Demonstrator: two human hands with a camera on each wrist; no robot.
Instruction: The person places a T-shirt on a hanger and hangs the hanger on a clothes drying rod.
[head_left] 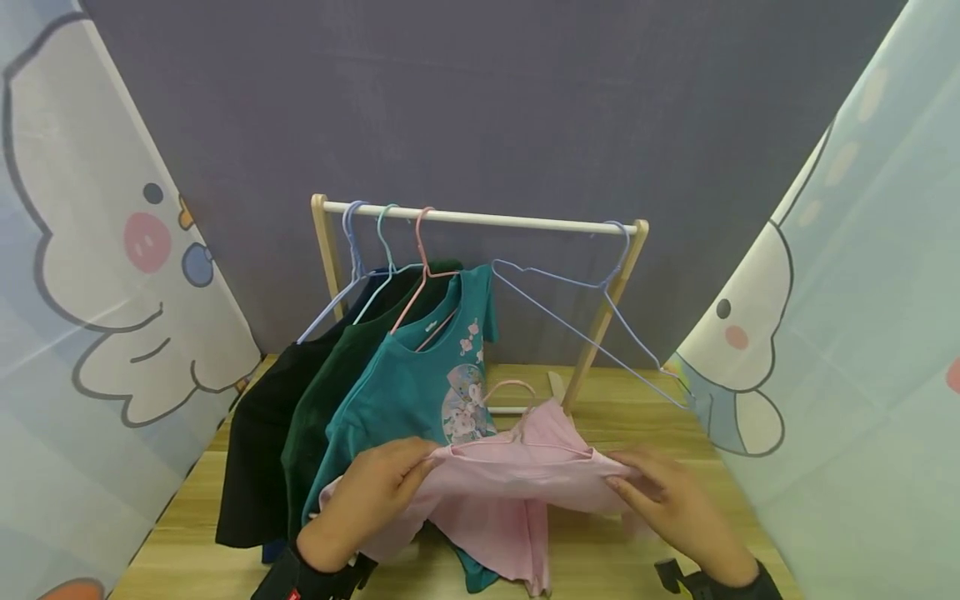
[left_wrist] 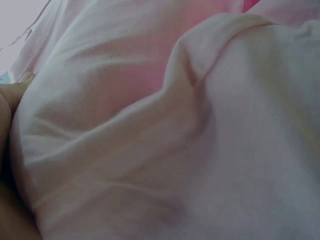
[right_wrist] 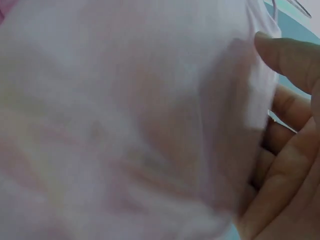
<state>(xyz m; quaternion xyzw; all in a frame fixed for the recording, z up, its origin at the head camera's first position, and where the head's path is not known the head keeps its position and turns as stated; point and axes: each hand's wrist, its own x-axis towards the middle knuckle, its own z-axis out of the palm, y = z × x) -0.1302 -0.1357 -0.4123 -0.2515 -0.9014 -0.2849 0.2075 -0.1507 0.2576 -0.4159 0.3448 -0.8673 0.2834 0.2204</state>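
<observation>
A pink shirt [head_left: 517, 483] is stretched between both hands in front of the rack. My left hand [head_left: 378, 496] pinches its left shoulder, and my right hand [head_left: 678, 504] pinches the right shoulder between thumb and fingers. Out of the shirt's neck rises the hook of a pale pink hanger [head_left: 512, 384]; most of its frame is hidden inside the cloth. Pink fabric [left_wrist: 125, 130] fills the left wrist view, with a bit of the hand at the left edge. In the right wrist view, the thumb [right_wrist: 287, 55] lies over the shirt's edge, other fingers behind it.
Behind stands a rack with a white rail [head_left: 495, 219]. From its left part hang a teal shirt [head_left: 420, 367], a dark green garment [head_left: 315, 417] and a black one [head_left: 258, 450]. A bare blue hanger [head_left: 603, 285] hangs at the right end. Printed curtains flank the wooden table [head_left: 675, 425].
</observation>
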